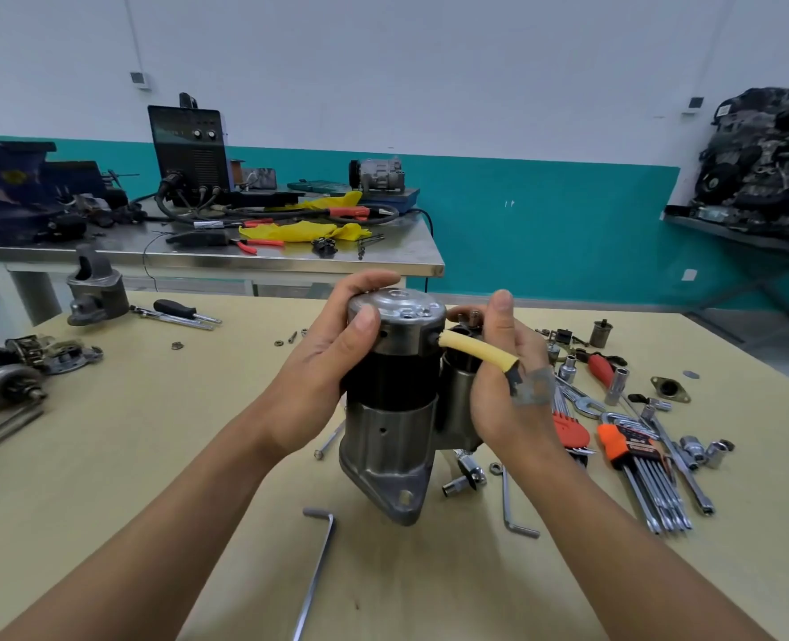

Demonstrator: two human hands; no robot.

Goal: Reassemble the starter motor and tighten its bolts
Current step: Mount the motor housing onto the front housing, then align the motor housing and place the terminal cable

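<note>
Grey-and-black cylindrical metal starter motor (390, 400) stands upright, axis vertical: left hand (323, 363) grips its cap, right hand (499, 390) holds yellow-sleeved lead (476, 351) on its right flank.

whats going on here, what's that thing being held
A person holds a starter motor upright at the wooden table. The left hand grips its silver end cap; the right hand wraps the solenoid, by the yellow-sleeved lead. Hex keys and sockets lie around, none in hand.
</note>
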